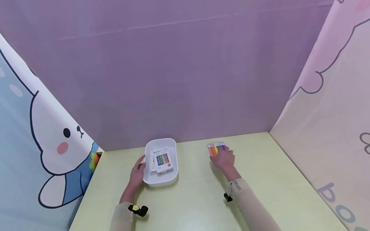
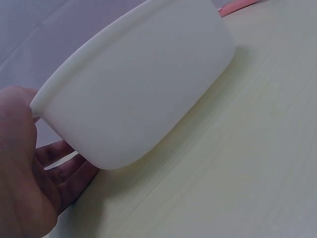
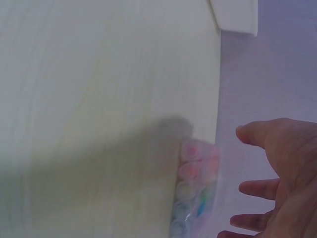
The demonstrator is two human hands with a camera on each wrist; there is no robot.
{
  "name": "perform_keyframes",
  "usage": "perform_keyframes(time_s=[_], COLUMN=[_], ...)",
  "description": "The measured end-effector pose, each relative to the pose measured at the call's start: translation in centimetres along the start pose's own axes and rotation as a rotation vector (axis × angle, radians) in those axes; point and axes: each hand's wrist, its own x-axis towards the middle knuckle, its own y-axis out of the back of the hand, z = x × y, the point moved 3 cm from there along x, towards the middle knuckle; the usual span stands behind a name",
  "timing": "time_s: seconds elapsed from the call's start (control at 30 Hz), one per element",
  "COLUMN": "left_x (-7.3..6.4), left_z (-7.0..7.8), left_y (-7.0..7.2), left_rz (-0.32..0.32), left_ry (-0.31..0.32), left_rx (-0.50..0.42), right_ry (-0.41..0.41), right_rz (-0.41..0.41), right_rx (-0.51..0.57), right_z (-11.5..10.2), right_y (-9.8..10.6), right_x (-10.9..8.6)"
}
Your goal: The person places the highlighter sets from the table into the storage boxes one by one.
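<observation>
At the left, a white plastic tub [image 1: 160,183] stands on the table, and my left hand [image 1: 137,173] holds its left side. In the left wrist view the thumb of my left hand [image 2: 20,158] lies at the tub's rim, with the other fingers against the wall [image 2: 133,94] below. Inside the tub lies a small white box [image 1: 163,161] printed with coloured sticks, partly covering another flat box [image 1: 153,166]. To the right, my right hand [image 1: 224,159] is over a clear pack of coloured markers [image 1: 214,150]. Its fingers [image 3: 260,189] are spread and fairly straight in the right wrist view.
The pale yellow table [image 1: 190,199] meets a purple backdrop [image 1: 185,80] just behind the tub and markers. Printed cloth panels stand at the left [image 1: 57,144] and right [image 1: 326,128]. Small black cameras [image 1: 138,210] are strapped on both wrists.
</observation>
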Motion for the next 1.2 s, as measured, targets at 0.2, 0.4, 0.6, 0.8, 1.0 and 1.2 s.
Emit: perform_keyframes(time_s=[0.2, 0.4, 0.6, 0.8, 1.0, 1.2], left_x=[0.3, 0.1, 0.2, 0.1, -0.1, 0.0], left_z=[-0.1, -0.4, -0.4, -0.4, -0.7, -0.4], left_y=[0.0, 0.2, 0.2, 0.1, 0.0, -0.1], left_rz=[0.004, -0.009, 0.003, 0.010, 0.011, 0.019], left_ry=[-0.010, -0.019, -0.008, -0.004, 0.006, -0.009], left_rx=[0.012, 0.001, 0.008, 0.017, 0.010, 0.009], right_ry=[-0.048, -0.110, -0.123, -0.125, -0.132, -0.123], right_rz=[-0.009, -0.008, -0.010, -0.007, -0.017, -0.014], right_rx=[0.058, 0.102, 0.115, 0.106, 0.082, 0.079], right_z=[1.2, 2.4, 3.2, 3.4, 3.5, 3.5], right_y=[-0.3, -1.7, -2.6, -3.1, -3.5, -3.5], right_x=[0.4, 0.9, 1.1, 1.2, 1.2, 1.5])
